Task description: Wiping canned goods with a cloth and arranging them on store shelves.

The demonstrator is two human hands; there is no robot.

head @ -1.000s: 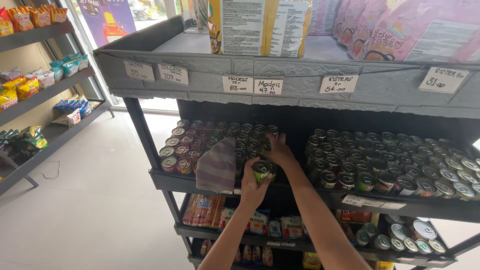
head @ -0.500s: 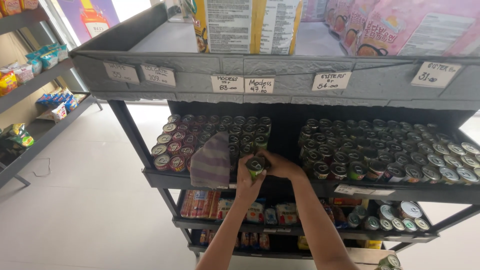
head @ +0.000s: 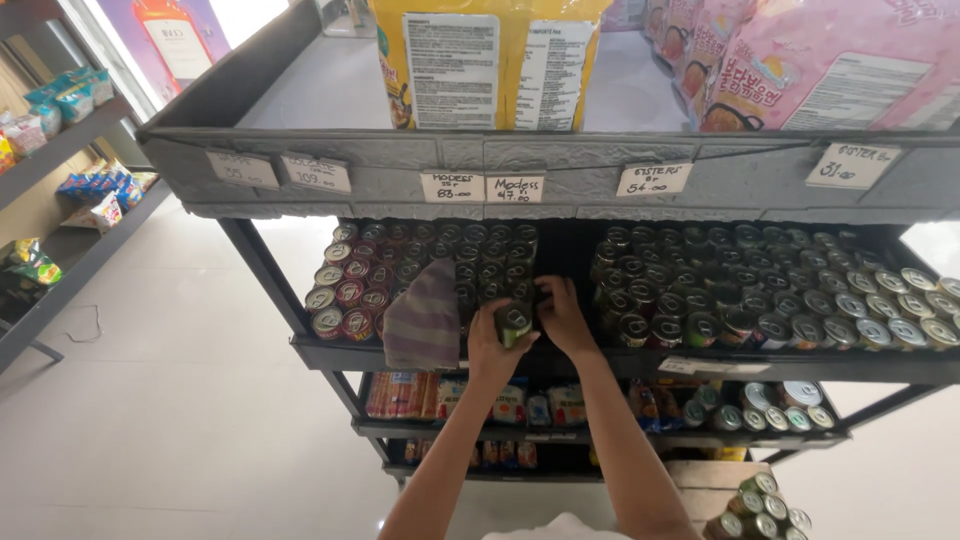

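Observation:
My left hand (head: 492, 350) grips a green can (head: 514, 324) at the front edge of the middle shelf (head: 420, 356). My right hand (head: 562, 316) touches the same can from the right, fingers curled around its side. A striped purple-grey cloth (head: 424, 316) lies draped over the cans just left of my left hand. Rows of dark green cans (head: 480, 262) fill the shelf behind both hands, and red cans (head: 350, 290) stand further left.
Many more cans (head: 760, 290) fill the shelf's right half. Large yellow and pink packets (head: 490, 60) stand on the top shelf above paper price tags (head: 480, 187). Lower shelves hold small packets and cans. A box of cans (head: 760, 505) sits low right. Snack racks (head: 60, 150) stand left.
The view has shifted slightly left and closer. My hands stay on the green can at the shelf edge, with the right hand now nearer alongside it.

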